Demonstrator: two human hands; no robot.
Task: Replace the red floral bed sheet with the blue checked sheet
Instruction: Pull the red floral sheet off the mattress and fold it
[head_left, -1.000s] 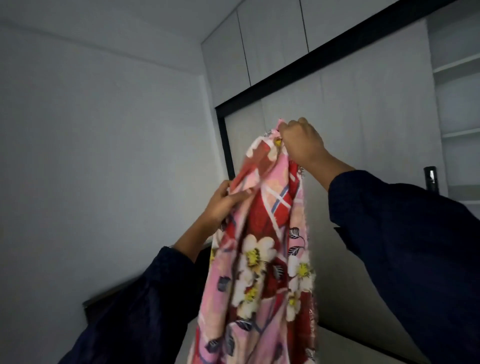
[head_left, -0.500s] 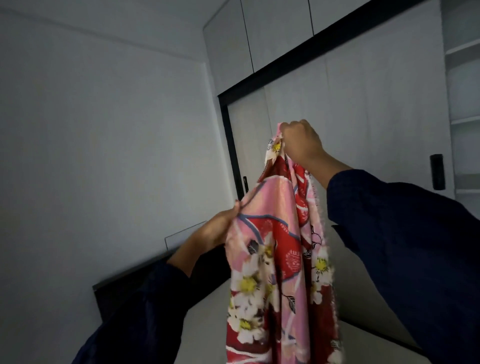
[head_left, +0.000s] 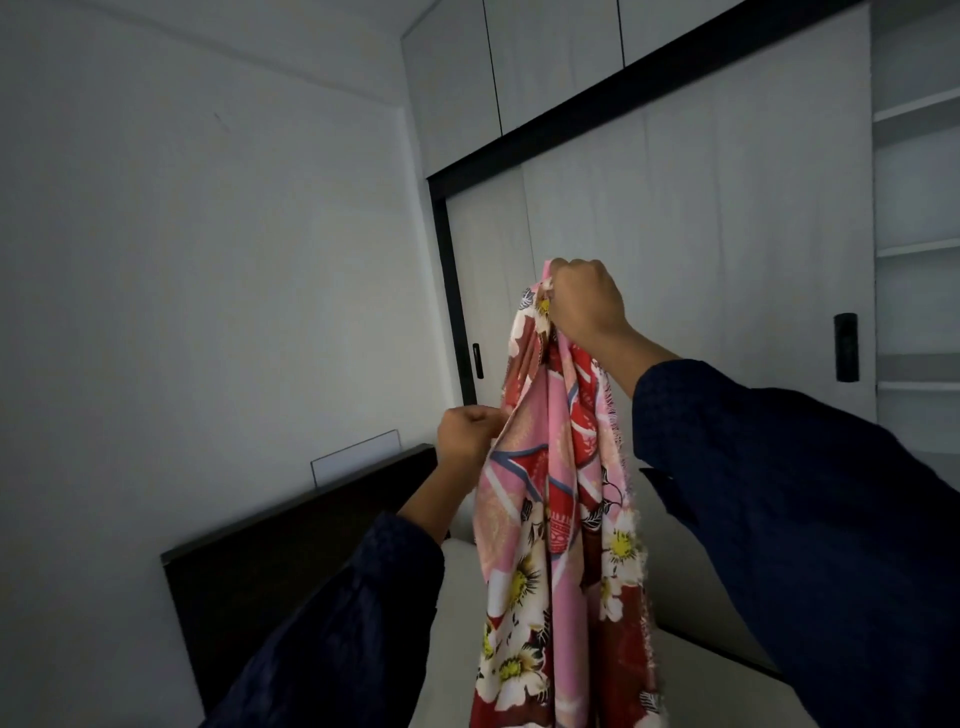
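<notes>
Below right hand (head_left: 587, 304) fist: red floral sheet (head_left: 561, 519) hangs, top bunched inside; left hand (head_left: 467, 439) pinches edge.

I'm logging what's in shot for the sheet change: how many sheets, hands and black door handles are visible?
Sheets: 1 (red floral sheet)
Hands: 2 (left hand, right hand)
Door handles: 2 (handle by the wall, handle by the shelves)
Total: 5
</notes>
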